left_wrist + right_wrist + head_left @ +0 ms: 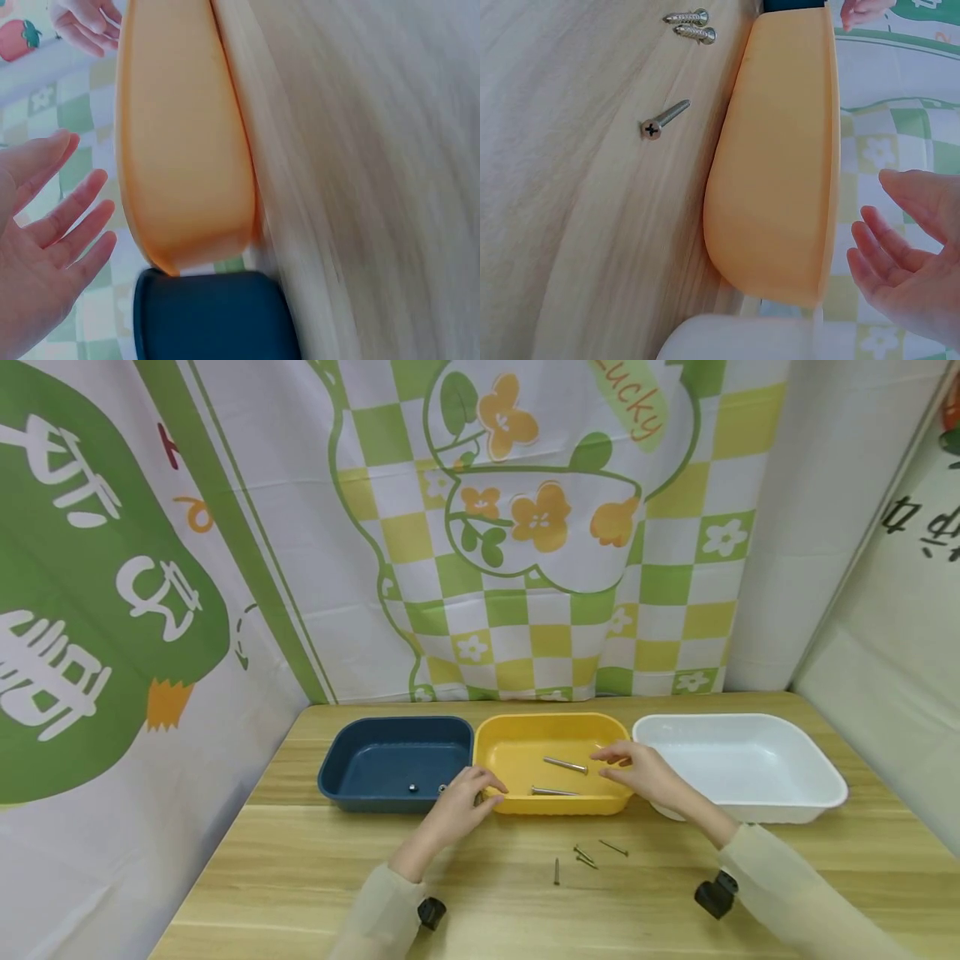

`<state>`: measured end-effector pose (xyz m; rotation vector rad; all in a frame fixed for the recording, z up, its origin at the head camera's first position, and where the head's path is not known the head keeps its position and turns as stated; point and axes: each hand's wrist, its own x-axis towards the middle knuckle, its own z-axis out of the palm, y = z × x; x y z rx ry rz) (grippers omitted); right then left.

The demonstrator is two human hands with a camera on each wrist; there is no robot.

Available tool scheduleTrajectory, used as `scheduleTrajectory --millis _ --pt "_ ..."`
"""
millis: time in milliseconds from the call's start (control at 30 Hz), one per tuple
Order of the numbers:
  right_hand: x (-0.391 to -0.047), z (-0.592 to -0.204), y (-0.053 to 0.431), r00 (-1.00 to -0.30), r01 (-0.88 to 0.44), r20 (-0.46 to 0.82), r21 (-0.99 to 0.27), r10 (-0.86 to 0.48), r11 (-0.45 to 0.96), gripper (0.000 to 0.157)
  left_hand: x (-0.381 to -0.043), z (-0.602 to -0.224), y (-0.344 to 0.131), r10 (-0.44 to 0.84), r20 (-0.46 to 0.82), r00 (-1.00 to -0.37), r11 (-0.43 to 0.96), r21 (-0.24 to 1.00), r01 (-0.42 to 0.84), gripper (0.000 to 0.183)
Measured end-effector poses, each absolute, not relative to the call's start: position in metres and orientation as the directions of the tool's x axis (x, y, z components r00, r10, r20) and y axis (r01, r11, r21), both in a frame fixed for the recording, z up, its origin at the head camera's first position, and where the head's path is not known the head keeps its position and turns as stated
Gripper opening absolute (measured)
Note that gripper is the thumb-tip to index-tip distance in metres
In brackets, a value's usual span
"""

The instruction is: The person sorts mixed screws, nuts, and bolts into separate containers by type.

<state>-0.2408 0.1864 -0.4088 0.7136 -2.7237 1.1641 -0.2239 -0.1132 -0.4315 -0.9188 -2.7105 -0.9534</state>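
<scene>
My left hand [462, 802] is above the near edge where the blue tray meets the yellow tray, fingers relaxed and holding nothing. Its spread fingers [84, 247] show in the left wrist view. Over the right end of the yellow tray [517, 739] is my right hand [647, 770], fingers loosely bent and nothing between them. Inside the yellow tray lie a long bolt [566, 765] and a second bolt [555, 792] nearer the front wall. The blue tray [397, 752] holds a small nut [413, 787] and another nut [442, 789], partly beside my left hand.
Several loose screws lie on the wooden table [525, 910] in front of the yellow tray, among them a cross-head screw [652, 130]. A white tray [738, 756] stands at the right of the row. Patterned cloth [525, 652] hangs behind the trays.
</scene>
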Motion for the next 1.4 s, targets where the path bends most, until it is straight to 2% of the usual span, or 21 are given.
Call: scheduleTrajectory --millis 233,767,1100,1400 --pt "-0.228 -0.407 0.198 -0.883 -0.468 0.308 -0.621 -0.353 0.629 0.020 -0.214 -0.434 -0.099 0.572 0.361 -0.737 0.576 0.464 0.674 0.011" --pt "-0.202 -0.415 0.237 -0.837 -0.498 0.477 -0.462 -0.268 0.734 0.020 -0.201 -0.436 -0.071 0.668 0.321 -0.672 0.514 0.453 0.728 0.015" --pt "-0.190 -0.417 0.261 -0.841 -0.459 0.503 -0.466 -0.200 0.756 0.020 -0.196 -0.442 -0.059 0.691 0.224 -0.688 0.549 0.457 0.700 0.017" --pt "-0.181 -0.422 0.283 -0.880 -0.399 0.450 -0.532 -0.149 0.747 0.020 -0.194 -0.443 -0.056 0.738 0.197 -0.645 0.530 0.423 0.735 0.017"
